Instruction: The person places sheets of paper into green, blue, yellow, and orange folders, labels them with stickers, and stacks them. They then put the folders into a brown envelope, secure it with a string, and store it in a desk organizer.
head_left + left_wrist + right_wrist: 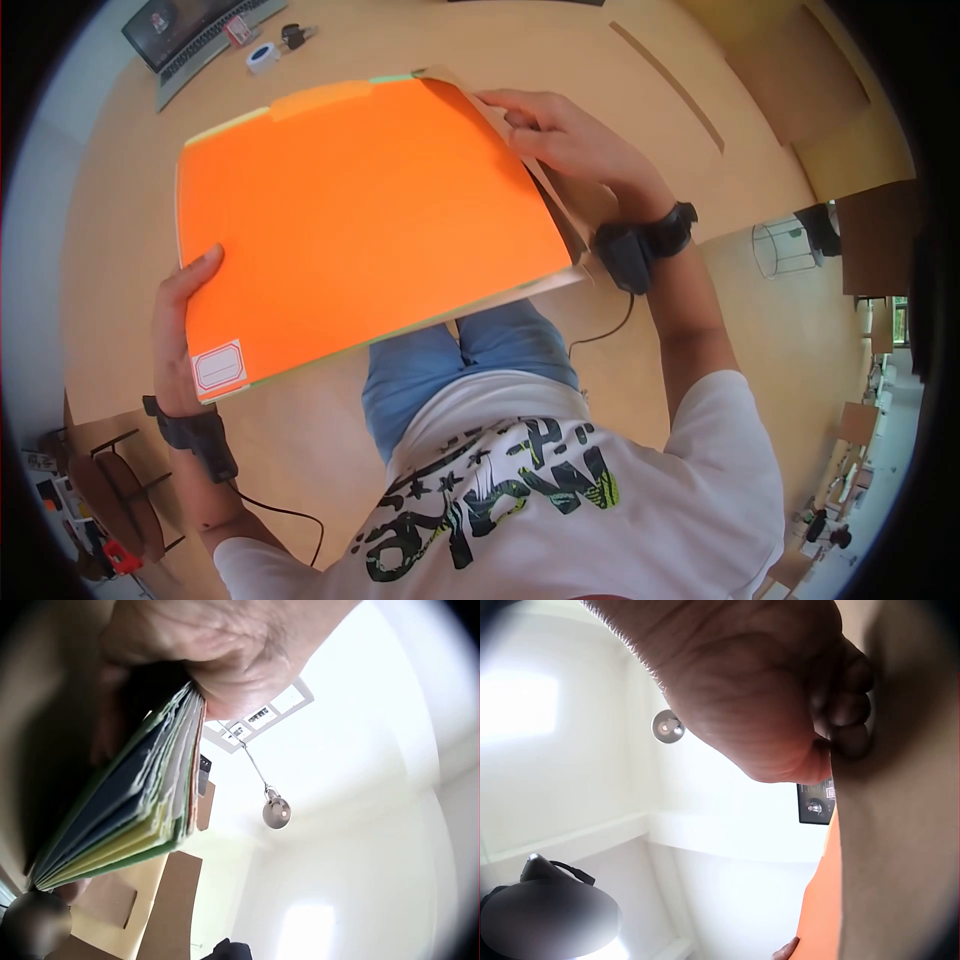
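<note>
An expanding file folder (370, 230) with a bright orange face is held up over the table edge and the person's lap. Coloured tabs run along its top, and a white label (219, 367) sits in its lower left corner. My left hand (178, 325) grips the left edge, thumb on the orange face. In the left wrist view, the folder's layered edges (124, 817) fan out in blue, yellow, green and white below that hand. My right hand (570, 135) pinches the brown cover (900, 847) at the upper right, its fingers curled at the cover's edge.
On the table (120, 250), a laptop (190, 45) stands at the far left, near a white roll (262, 58), keys (297, 37) and a small red-and-white item (238, 30). A brown chair (130, 500) is at lower left; a wire basket (782, 248) stands on the floor at right.
</note>
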